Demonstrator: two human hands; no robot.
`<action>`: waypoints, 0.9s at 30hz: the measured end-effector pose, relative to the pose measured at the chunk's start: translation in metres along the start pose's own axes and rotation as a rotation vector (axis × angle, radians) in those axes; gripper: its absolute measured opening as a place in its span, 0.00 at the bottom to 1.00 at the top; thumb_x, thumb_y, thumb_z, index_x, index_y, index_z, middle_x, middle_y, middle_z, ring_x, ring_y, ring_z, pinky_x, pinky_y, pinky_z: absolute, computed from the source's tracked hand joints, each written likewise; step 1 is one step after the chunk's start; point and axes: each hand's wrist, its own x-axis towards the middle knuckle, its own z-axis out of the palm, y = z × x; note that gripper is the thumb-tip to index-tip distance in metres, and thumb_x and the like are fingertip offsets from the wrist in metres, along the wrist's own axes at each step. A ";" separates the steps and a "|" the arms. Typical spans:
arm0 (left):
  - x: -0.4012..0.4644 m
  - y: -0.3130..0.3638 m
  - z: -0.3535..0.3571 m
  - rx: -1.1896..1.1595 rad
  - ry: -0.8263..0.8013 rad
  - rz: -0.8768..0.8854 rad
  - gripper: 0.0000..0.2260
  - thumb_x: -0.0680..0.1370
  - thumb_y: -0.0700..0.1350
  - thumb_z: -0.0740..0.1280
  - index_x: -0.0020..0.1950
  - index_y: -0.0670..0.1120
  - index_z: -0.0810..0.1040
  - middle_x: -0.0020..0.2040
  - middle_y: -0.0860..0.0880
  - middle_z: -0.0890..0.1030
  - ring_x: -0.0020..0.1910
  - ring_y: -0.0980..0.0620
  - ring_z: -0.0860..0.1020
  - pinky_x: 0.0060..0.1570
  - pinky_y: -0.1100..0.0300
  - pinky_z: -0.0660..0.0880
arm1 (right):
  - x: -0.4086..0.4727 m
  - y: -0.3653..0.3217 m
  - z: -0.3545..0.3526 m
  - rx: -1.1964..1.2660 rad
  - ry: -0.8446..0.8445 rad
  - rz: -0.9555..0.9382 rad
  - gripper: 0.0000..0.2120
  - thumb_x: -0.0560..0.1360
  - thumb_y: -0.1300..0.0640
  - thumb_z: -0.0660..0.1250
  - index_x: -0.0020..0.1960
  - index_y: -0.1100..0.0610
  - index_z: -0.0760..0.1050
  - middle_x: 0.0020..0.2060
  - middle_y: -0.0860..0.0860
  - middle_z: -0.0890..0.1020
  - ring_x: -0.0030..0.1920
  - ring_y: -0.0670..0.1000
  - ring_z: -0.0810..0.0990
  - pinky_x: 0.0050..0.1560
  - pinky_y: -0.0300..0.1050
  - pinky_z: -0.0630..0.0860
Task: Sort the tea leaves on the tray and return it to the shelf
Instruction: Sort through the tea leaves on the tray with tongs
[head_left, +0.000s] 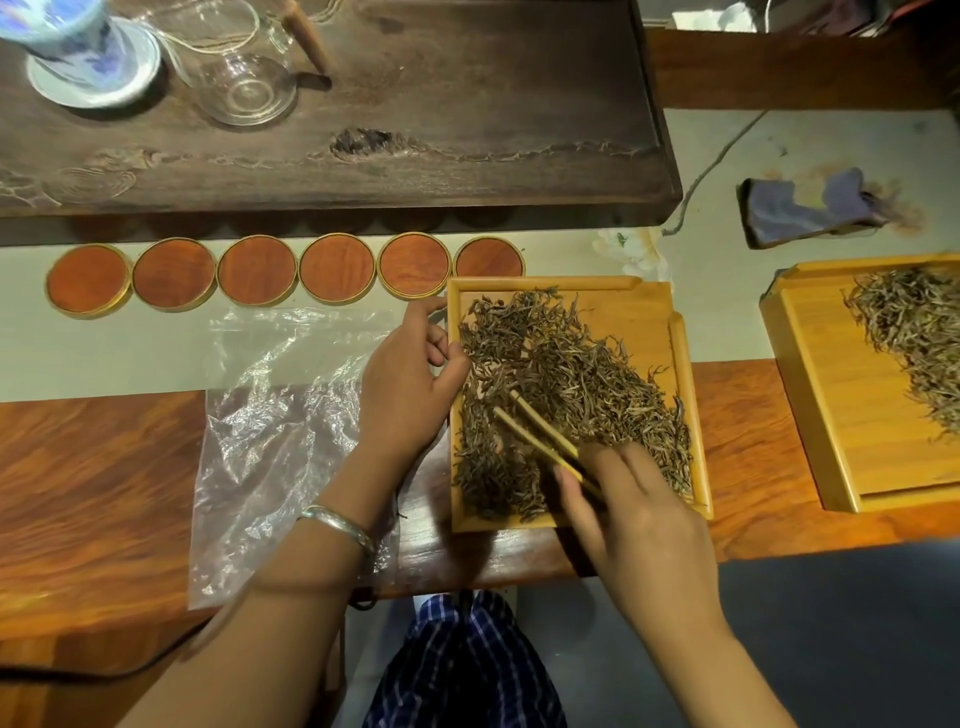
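head view: bamboo tray (647, 312) sits at the table edge in front of the person, partly on the pale cloth (156, 353), partly on the red-brown wood table (93, 467). dark tea leaves (582, 384) spread over most of the tray, densest in the middle and along its left side. right hand (636, 514) at the tray's near right corner, fingers clamped on a pair of bamboo tweezers (540, 434); the two prongs are apart, tips down in the leaves near tray centre. left hand (410, 384) at the tray's left rim, fingers loosely curled, thumb and fingertips close together over the leaves at the left edge; cannot tell whether they pinch a leaf. silver bangle (340, 522) on the left wrist. clear plastic bag (270, 447) lies flat just left of the tray, under the left forearm. row of six round wooden coasters (260, 277) beyond the bag, the rightmost partly behind the tray's far corner. dark carved tea board (467, 130) further back, with a glass pitcher (244, 78) and a blue-white porcelain cup (67, 36) on it. second bamboo tray (841, 415) with paler tea leaves off to the right, apart from the first. purple cloth (805, 208) behind it. checked blue fabric (467, 670) at the bottom, below the table edge.
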 end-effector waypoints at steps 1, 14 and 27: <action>0.000 0.000 0.000 0.005 0.001 0.001 0.19 0.73 0.51 0.61 0.64 0.56 0.68 0.39 0.57 0.75 0.40 0.59 0.75 0.34 0.61 0.69 | -0.002 -0.001 0.001 0.001 -0.015 -0.012 0.15 0.78 0.47 0.59 0.48 0.56 0.78 0.39 0.51 0.77 0.28 0.50 0.77 0.20 0.40 0.69; 0.001 -0.003 0.001 0.010 0.016 0.008 0.18 0.72 0.54 0.60 0.63 0.56 0.69 0.39 0.56 0.76 0.39 0.60 0.75 0.33 0.61 0.68 | 0.014 0.031 -0.007 0.048 0.146 0.176 0.13 0.76 0.51 0.66 0.51 0.60 0.78 0.41 0.54 0.79 0.33 0.57 0.79 0.25 0.41 0.70; 0.001 -0.001 0.001 0.012 0.014 0.019 0.18 0.73 0.52 0.61 0.63 0.54 0.70 0.39 0.55 0.76 0.38 0.58 0.75 0.33 0.59 0.69 | 0.033 0.043 -0.002 0.049 0.183 0.147 0.13 0.76 0.49 0.65 0.51 0.60 0.77 0.41 0.55 0.78 0.34 0.58 0.78 0.26 0.45 0.72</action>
